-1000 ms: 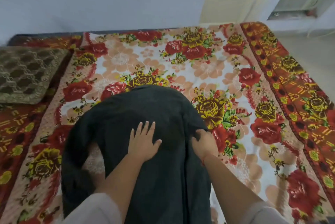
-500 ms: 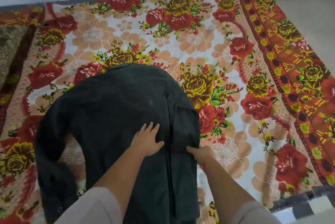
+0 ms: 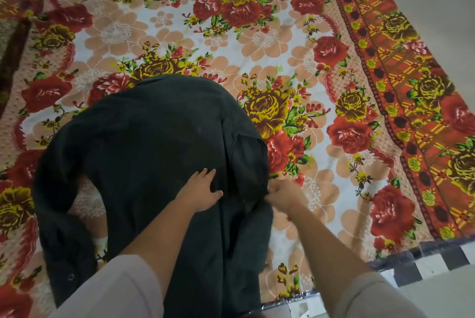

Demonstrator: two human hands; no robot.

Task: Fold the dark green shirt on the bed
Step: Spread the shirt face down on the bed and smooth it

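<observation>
One bed (image 3: 282, 42) fills nearly the whole view, covered by a floral sheet of red and yellow roses on white, with an orange patterned border running down its right side. A strip of black-and-white checked floor (image 3: 437, 263) shows past the bed's near right corner, and the edge of a brown pillow (image 3: 6, 42) sits at the far left.

The dark green shirt (image 3: 154, 142) lies flat on the near middle of the bed, its rounded far end towards the centre of the sheet and its near end running out of view between the person's arms. Its left sleeve (image 3: 54, 202) curves out and back down the near left side, leaving a patch of sheet bare inside the loop. Its right sleeve (image 3: 250, 163) is folded inward and lies on top of the shirt's right edge.

The left hand (image 3: 201, 190) rests flat on the shirt's middle, fingers straight and close together, pressing the cloth down. Just beside it, the right hand (image 3: 285, 195) has its fingers curled, pinching the folded sleeve's lower end at the shirt's right edge. Both forearms come out of pale cuffs (image 3: 115, 289).

A small round snap (image 3: 71, 277) shows near the left sleeve's end.
</observation>
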